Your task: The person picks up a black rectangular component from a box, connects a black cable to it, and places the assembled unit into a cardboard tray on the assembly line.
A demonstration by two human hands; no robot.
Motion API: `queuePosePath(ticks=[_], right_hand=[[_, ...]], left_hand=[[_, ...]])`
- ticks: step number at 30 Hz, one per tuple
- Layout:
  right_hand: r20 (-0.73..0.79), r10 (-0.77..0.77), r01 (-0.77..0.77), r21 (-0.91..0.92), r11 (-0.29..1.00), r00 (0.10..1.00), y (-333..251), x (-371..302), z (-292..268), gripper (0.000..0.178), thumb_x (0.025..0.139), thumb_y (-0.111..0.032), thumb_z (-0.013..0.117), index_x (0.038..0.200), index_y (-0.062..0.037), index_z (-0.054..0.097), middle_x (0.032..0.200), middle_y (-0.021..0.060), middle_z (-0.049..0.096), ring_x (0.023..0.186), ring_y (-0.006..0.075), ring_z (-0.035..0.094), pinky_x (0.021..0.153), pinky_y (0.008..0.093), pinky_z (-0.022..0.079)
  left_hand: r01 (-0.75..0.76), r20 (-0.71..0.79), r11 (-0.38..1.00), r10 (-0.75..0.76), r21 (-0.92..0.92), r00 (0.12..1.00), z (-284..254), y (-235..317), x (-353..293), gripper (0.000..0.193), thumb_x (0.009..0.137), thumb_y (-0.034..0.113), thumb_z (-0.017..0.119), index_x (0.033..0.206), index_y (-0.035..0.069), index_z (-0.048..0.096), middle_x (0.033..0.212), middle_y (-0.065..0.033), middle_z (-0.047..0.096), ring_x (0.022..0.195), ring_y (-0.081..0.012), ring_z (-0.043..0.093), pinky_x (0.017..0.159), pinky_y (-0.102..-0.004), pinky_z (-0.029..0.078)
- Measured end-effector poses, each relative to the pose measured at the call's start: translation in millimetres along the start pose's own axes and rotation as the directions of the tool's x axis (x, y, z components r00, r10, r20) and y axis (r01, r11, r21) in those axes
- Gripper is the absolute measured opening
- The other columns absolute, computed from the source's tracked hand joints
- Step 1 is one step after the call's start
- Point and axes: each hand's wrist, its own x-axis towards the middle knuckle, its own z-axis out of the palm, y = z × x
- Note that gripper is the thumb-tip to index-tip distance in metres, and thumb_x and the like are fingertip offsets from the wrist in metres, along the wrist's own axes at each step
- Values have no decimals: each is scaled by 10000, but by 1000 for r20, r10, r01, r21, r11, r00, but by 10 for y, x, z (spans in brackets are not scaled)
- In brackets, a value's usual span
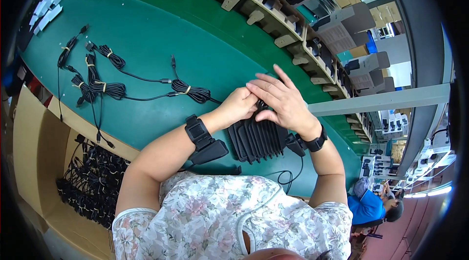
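Floral shirt, left grip tight on black cable, right grip half-open.

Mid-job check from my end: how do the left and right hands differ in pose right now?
The left hand has its fingers curled in, seemingly around a black cable; the right hand is open, fingers extended.
The right hand's fingers reach across toward the left hand's fingertips and partly overlap them in view, while the left hand lies lower, knuckles bunched.
Both wrists wear black straps.
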Motion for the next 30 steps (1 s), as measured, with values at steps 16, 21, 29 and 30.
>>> queuePosePath(ticks=[16, 21, 29, 30], right_hand=[[-295, 703, -757, -350, 551, 648, 1730, -447, -220, 257, 904, -313, 478, 1064, -119, 529, 824, 145, 639, 751, 362, 607, 602, 430, 460], [-133, 855, -824, -374, 425, 501, 2424, -515, -102, 339, 894, -383, 468, 1091, -117, 539, 881, 170, 638, 820, 356, 610, 657, 433, 469], [387, 873, -766, -448, 460, 298, 3046, -393, -5, 382, 875, -374, 500, 1110, -80, 568, 1011, 215, 612, 976, 341, 585, 772, 442, 465], [323, 898, -789, -445, 423, 300, 3078, -345, 81, 385, 875, -369, 497, 1107, -69, 566, 1015, 219, 610, 980, 348, 581, 779, 444, 462]], left_hand=[[-61, -97, 992, 71, 110, 993, 7, -37, 9, 208, 956, 233, 440, 1024, 44, 497, 725, -30, 535, 532, -58, 476, 496, -180, 393], [-56, -124, 997, 63, 58, 990, -10, -61, 26, 206, 936, 241, 488, 982, 40, 486, 693, -29, 533, 498, -60, 476, 443, -185, 382], [11, -124, 995, 1, 99, 992, -44, -65, 11, 182, 956, 203, 437, 1036, 50, 494, 737, -38, 528, 535, -65, 484, 490, -180, 394], [17, -129, 995, -5, 98, 992, -47, -59, 7, 182, 956, 203, 437, 1036, 50, 494, 737, -38, 528, 535, -65, 484, 490, -180, 394]])
